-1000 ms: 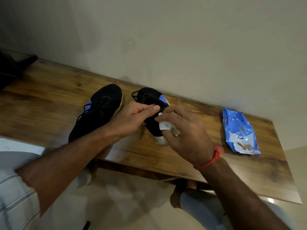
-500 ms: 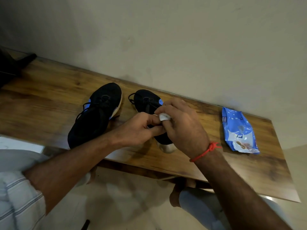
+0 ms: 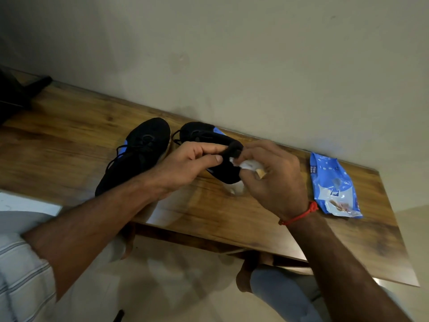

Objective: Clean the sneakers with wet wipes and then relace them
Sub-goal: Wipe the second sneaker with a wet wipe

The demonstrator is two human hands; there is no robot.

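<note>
Fingers of left hand [image 3: 190, 163] pinch the black sneaker [image 3: 222, 156] at table [image 3: 69, 145] centre; right hand [image 3: 271, 177] clamps a wet wipe [image 3: 249, 165] against it; wipes pack [image 3: 334, 184] at 3 o'clock.

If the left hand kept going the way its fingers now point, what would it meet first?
Probably the right hand and the white wipe it holds. The left hand points rightward, pinching the right sneaker; depth is unclear.
</note>
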